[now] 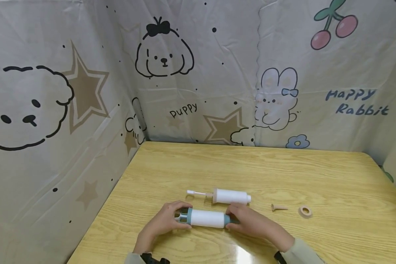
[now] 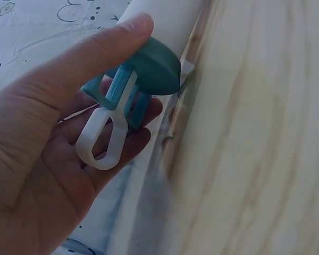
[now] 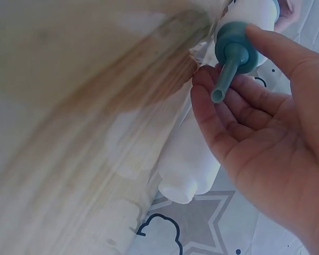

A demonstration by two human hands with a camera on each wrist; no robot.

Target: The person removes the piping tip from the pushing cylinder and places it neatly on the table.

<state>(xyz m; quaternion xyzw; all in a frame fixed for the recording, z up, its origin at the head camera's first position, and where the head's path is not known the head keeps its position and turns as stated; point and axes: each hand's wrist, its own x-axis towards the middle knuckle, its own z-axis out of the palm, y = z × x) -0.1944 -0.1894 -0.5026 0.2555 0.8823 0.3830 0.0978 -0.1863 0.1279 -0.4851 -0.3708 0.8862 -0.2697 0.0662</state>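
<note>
Both hands hold a syringe [image 1: 207, 218] with a white barrel and teal ends, lying level low over the table. My left hand [image 1: 168, 220] grips its teal collar [image 2: 159, 69], thumb on top and fingers on the far side. A white loop handle [image 2: 117, 147] sticks out towards the left palm. At the other end, my right hand [image 1: 250, 222] grips the teal end cap [image 3: 231, 34] between thumb and fingers. The cap's narrow hollow nozzle [image 3: 226, 79] points out over the right palm.
Just behind lies a second white syringe [image 1: 231, 196] with a beige flange and its plunger rod drawn out leftwards. Off to the right are a small beige funnel-shaped nozzle [image 1: 279, 208] and a beige ring [image 1: 301, 212]. Printed cloth [image 1: 184, 91] hangs around the wooden table [image 1: 267, 168].
</note>
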